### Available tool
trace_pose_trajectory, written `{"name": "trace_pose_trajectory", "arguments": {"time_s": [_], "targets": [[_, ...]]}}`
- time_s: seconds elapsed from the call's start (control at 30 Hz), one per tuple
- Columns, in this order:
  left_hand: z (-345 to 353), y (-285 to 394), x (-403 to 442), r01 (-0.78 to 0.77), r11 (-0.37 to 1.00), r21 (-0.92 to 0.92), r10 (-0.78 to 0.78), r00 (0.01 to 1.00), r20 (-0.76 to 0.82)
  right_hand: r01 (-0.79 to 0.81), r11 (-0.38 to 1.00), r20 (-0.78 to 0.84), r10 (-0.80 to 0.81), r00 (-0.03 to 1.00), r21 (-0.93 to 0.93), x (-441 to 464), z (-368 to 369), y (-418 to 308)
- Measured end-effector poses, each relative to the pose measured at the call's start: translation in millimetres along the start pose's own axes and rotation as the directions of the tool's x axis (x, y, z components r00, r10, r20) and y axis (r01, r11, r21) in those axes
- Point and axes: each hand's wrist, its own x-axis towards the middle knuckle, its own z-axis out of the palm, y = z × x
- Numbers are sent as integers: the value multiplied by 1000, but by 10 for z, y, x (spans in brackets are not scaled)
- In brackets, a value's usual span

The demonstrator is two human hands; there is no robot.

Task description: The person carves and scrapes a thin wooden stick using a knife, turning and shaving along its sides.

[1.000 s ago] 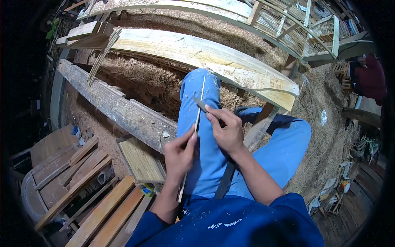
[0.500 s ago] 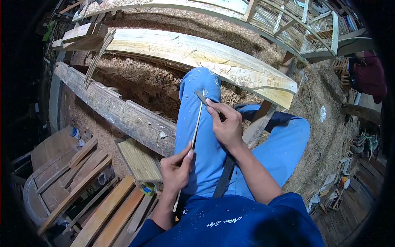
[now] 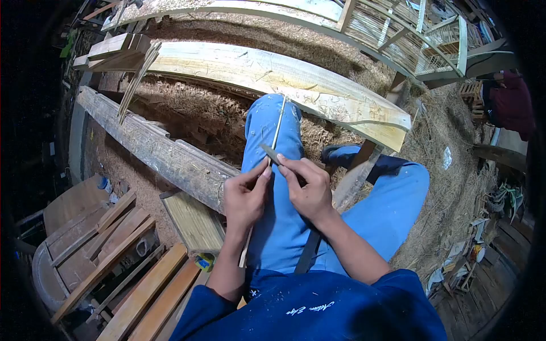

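A long thin pale strip of what looks like bamboo or wood runs along my thigh, from the knee back past my left wrist. My left hand is closed, pinching the strip between thumb and fingers. In my right hand a small knife is held, its dark blade lying across the strip just beyond my left fingertips. The two hands are close together over the blue trouser leg. The knife's handle is mostly hidden in my right hand.
A pale plank lies beyond my knee, with a bundle of thin strips at its left. A weathered beam crosses at left. Wooden slats lie lower left. Shavings cover the ground. Another person is at the far right.
My right hand and knife have moved back along the strip toward my left hand. My left hand has shifted slightly forward, and more of the strip shows beyond the blade.
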Motion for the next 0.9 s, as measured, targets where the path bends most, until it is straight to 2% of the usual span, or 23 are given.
{"name": "trace_pose_trajectory", "arguments": {"time_s": [0.17,0.2,0.3,0.47,0.7,0.77,0.83,0.9], "targets": [[-3,-34,-168,94,995,-38,-94,995,18,17,1000,-85,-18,996,-17,113,23,126],[-16,-56,-248,67,997,-24,-67,998,6,26,999,-120,-29,992,-28,153,25,153],[-100,-41,-515,142,990,-16,-142,990,-12,-21,999,-115,16,993,-43,260,1,113],[-248,-164,-884,168,984,-64,-169,985,-12,1,999,-108,-7,994,-51,325,34,190],[-76,31,-517,206,974,-95,-210,977,-31,-1,998,-88,-4,996,-64,172,20,85],[-6,24,-294,71,997,-29,-72,996,-58,-7,999,-58,4,998,-52,53,-25,35],[28,-64,-58,15,1000,-2,-15,998,-60,6,998,12,-5,1000,-63,-47,-63,-16],[51,-60,-11,-40,999,26,41,997,-61,3,999,-9,-4,1000,-51,-74,-55,11]]}}
